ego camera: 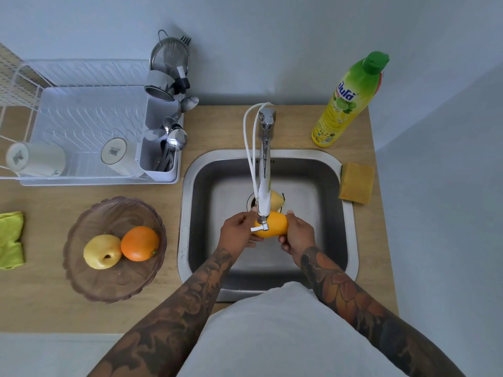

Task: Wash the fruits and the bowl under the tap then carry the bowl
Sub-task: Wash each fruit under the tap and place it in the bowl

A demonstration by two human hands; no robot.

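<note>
Both hands held one yellow-orange fruit (272, 225) over the sink (348, 213), right below the spout of the tap (263, 170); the left hand (237, 232) curled its fingers (246, 217) round the fruit's left end, and the right hand (298, 234) wrapped the right end, so neither was open and both had hold of the same piece; whether water was running could not be told. A pale pear-like fruit (277, 200) lay on the sink floor near the drain, half hidden behind the spout. The bowl (89, 284) stood on the counter (217, 126) left of the sink, with a yellow apple (102, 251) and an orange (140, 243) touching each other inside it.

To do this step well, I judged the fruit should be turned between the two hands under the spout, so every side met the stream; the grip should be firm, since wet skin slips; the small lever at the spout's tip sat very close to the fruit, so knocking it was the risk. The bowl's two fruits and the bowl itself seemed unwashed as yet.
</note>
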